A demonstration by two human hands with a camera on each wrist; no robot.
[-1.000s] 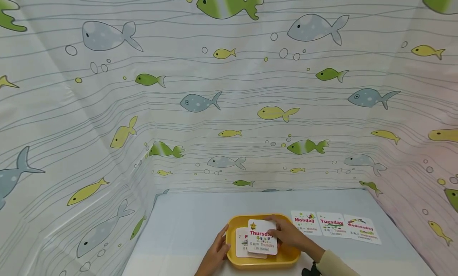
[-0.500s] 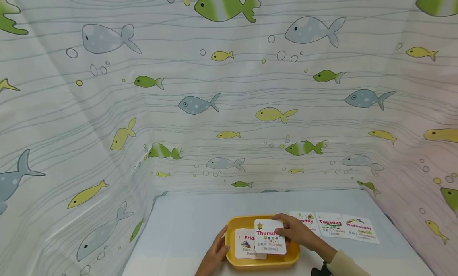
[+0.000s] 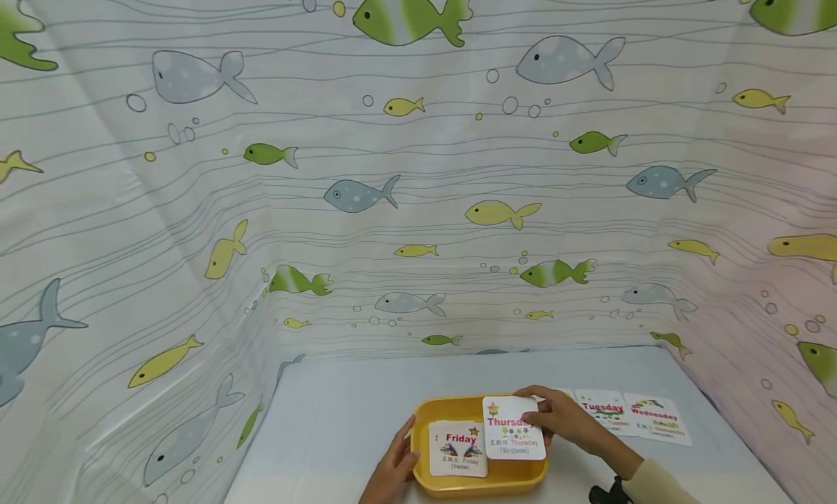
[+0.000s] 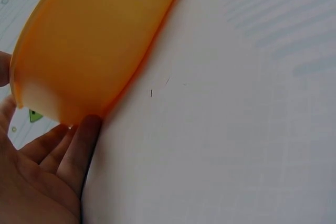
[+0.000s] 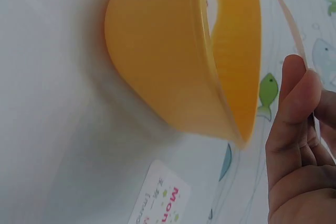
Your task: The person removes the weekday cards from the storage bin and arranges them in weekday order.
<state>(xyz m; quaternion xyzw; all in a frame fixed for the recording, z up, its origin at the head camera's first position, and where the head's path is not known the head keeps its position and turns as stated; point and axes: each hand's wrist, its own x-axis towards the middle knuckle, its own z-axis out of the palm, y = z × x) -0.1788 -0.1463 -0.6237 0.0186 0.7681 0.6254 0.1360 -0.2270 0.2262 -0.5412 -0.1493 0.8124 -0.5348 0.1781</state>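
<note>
My right hand (image 3: 564, 419) pinches a white card (image 3: 514, 446) printed "Thursday" by its right side, above the right part of a yellow tray (image 3: 425, 408). Seen edge-on in the right wrist view, the thin card (image 5: 290, 17) sits between thumb and fingers, beyond the tray's rim. Inside the tray lies a "Friday" card (image 3: 458, 460), now uncovered. My left hand (image 3: 394, 462) holds the tray's left end; in the left wrist view its fingers (image 4: 84, 148) lie against the orange-looking wall (image 4: 94, 51), with another fingertip at the rim.
On the white table (image 3: 340, 409), right of the tray, lie a "Tuesday" card (image 3: 601, 417) and a "Wednesday" card (image 3: 656, 425) in a row. My right hand mostly covers a "Monday" card (image 5: 160, 198) in the head view. A fish-patterned curtain (image 3: 418, 163) surrounds the table.
My right hand has drawn the Thursday card rightward, off the Friday card, which now shows whole. The left hand stays at the tray. The head view has shifted slightly.
</note>
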